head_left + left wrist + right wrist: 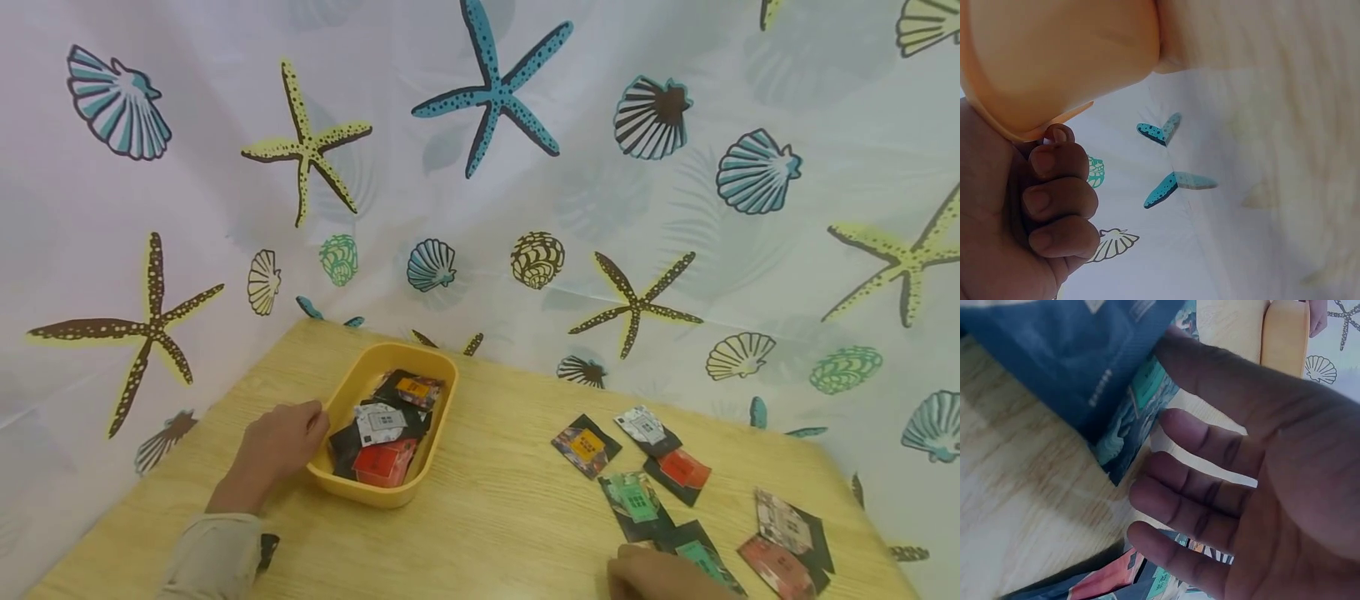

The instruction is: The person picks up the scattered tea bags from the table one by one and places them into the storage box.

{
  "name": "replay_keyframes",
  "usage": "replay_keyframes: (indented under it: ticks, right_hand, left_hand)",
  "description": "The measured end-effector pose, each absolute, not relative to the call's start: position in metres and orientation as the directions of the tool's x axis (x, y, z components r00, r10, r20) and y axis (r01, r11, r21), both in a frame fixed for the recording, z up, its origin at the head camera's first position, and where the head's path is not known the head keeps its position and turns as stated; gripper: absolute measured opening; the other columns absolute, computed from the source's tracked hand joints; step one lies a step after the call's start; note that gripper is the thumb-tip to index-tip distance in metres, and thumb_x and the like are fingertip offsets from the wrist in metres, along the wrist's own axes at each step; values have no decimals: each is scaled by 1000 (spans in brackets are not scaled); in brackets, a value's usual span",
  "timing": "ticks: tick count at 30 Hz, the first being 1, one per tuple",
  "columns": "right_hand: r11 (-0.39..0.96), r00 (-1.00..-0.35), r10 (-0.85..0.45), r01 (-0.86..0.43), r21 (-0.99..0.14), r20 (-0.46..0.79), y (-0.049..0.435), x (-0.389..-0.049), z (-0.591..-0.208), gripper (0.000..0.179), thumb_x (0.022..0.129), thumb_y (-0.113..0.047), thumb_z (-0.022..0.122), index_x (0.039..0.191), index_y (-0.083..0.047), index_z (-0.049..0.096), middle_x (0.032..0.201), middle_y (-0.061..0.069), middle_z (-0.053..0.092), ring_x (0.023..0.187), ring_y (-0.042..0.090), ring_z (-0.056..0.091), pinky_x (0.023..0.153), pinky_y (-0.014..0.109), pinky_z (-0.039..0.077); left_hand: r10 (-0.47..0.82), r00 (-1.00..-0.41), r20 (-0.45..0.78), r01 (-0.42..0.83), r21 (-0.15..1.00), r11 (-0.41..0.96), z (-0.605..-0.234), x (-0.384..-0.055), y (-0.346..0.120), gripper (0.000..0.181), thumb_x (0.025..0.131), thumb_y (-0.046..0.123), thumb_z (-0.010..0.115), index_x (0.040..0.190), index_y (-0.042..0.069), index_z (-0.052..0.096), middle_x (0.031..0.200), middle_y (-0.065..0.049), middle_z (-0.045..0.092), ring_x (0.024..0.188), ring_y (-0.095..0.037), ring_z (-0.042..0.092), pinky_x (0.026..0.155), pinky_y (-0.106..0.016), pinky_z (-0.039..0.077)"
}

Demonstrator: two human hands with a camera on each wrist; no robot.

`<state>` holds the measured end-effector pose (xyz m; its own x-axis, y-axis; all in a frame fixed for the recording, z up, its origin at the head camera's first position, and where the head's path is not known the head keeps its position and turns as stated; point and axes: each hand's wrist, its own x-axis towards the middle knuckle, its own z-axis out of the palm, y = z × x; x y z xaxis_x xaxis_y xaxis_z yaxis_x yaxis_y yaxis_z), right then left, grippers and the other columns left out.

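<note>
My left hand (288, 437) grips the left rim of a yellow plastic bin (378, 497), its fingers curled under the edge in the left wrist view. Inside lie several sachets, among them a white-labelled one (381, 423) and a red one (384, 463). At the bottom right my right hand (667, 577) is partly cut off by the frame, beside green-labelled sachets (637, 502). In the right wrist view a dark sachet with a teal label (1072, 369) meets the thumb tip. The four fingers are loosely bent and apart from the thumb.
More sachets lie loose on the wooden table (495, 467): an orange-labelled one (587, 446), a white one (645, 429), a red one (678, 475) and a pair (787, 542) at the far right. A shell-and-starfish patterned curtain (450, 200) borders the back and left edges.
</note>
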<state>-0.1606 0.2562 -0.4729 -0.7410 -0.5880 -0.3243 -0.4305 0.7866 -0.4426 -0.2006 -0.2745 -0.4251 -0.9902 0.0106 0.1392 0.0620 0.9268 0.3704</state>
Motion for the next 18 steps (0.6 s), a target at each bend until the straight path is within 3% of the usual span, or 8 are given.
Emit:
replay_keyframes:
  ticks: [5,11,15,18]
  right_hand:
    - [780,-731,-599,-438,-448,-327,248,-156,-472,25,88,-56,65,82,-33,57,74,-19,46,60,-3,41,51,21,36]
    - [753,-720,-640,-517,-408,-268,229,-142,-452,25,91,-47,65,80,-27,53,73,-20,39,59,-5,35,50,20,32]
    - [684,-672,-695,-507,-524,-257,242,-158,-471,21,92,-42,66,83,-26,55,74,-20,45,60,-6,40,50,20,36]
    - [638,-645,-719,-464,-615,-258,260,-178,-498,19,90,-44,70,95,-30,58,81,-21,55,67,-7,50,57,19,42]
  left_hand:
    - [12,-992,123,56,363,930,-424,-201,-275,29,101,26,43,76,13,50,64,-2,46,57,-16,44,55,-29,34]
    - [-1,-995,100,36,367,929,-423,-201,-274,28,100,26,43,77,13,50,65,-3,46,58,-17,45,56,-29,34]
    - [-3,-995,98,34,374,927,-422,-200,-274,28,100,26,43,77,13,50,65,-2,46,58,-16,45,56,-29,35]
    - [-2,-994,109,39,373,927,-422,-199,-273,28,100,26,43,76,13,50,64,-2,46,57,-16,45,55,-29,35]
